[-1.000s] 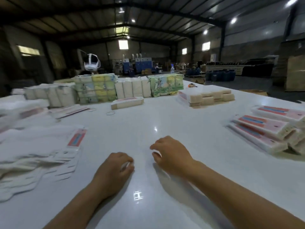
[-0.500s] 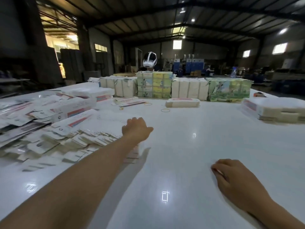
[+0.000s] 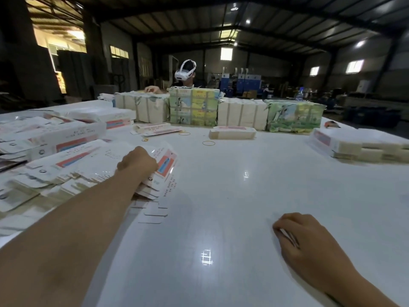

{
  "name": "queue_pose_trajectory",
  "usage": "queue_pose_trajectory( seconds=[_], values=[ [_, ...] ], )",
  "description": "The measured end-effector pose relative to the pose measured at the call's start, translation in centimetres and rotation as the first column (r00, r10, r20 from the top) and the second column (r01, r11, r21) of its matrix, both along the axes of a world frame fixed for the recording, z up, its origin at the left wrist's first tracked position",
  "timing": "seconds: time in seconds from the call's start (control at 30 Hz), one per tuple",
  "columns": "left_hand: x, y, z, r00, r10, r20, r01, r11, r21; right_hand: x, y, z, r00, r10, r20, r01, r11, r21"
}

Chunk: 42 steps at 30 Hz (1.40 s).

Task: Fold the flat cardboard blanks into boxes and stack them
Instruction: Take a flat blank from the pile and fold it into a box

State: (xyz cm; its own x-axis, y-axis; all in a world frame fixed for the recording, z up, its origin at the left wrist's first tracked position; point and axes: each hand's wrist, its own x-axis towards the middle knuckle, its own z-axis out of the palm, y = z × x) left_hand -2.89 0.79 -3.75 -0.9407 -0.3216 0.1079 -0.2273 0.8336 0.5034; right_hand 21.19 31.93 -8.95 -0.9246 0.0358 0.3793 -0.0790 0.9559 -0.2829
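Near right: right hand (image 3: 309, 244) rests on the white table (image 3: 232, 207), fingers loosely curled, holding nothing, well apart from any cardboard.

Near left to mid: the left forearm reaches out from the near left corner. Left hand (image 3: 137, 162) sits on top of the fanned pile of flat blanks (image 3: 73, 173), knuckles up, fingers curled down onto the top blank (image 3: 164, 165). Whether they actually pinch it I cannot tell; the fingertips are hidden under the hand.

Key relation: the top blank lies directly under and just right of the left fingers, its long axis running from far left to near right, red-and-blue panel end nearest the open table. The left hand is much the nearer one; judged next step, draw that blank right toward the waiting right hand.

Mid right: stacked folded boxes (image 3: 358, 147) at the table's right edge.

Far: one folded box (image 3: 232, 132), rubber bands (image 3: 208, 142), strapped bundles (image 3: 219, 111), a person in a white headset (image 3: 185, 72).
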Motion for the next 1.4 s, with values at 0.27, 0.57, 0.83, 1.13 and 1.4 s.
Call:
queue_pose_trajectory(
  seconds=[0.27,0.57,0.83,1.13,1.4],
  values=[
    [6.3,4.6,3.0,0.921,-0.342,-0.188,0.385,0.719,0.579,0.1,0.1,-0.1,1.000,0.011,0.014,-0.011,0.999,0.031],
    [16.4,8.7,-0.5,0.629,-0.777,-0.016,0.512,0.399,0.761,1.1,0.8,1.7,0.988,-0.154,0.000,0.110,0.706,-0.700],
    [17.6,7.8,-1.8,0.600,-0.797,-0.072,0.605,0.392,0.693,2.4,0.7,3.6,0.985,0.131,-0.113,-0.087,-0.195,-0.977],
    [19.6,10.5,-2.6,0.549,-0.826,-0.127,0.717,0.544,-0.436,2.2,0.2,2.7,0.964,0.254,-0.074,-0.080,0.012,-0.997],
    [21.9,13.4,-1.6,0.334,-0.786,-0.520,0.630,0.596,-0.497,2.9,-0.2,3.2,0.874,0.450,-0.184,-0.080,-0.239,-0.968]
  ],
)
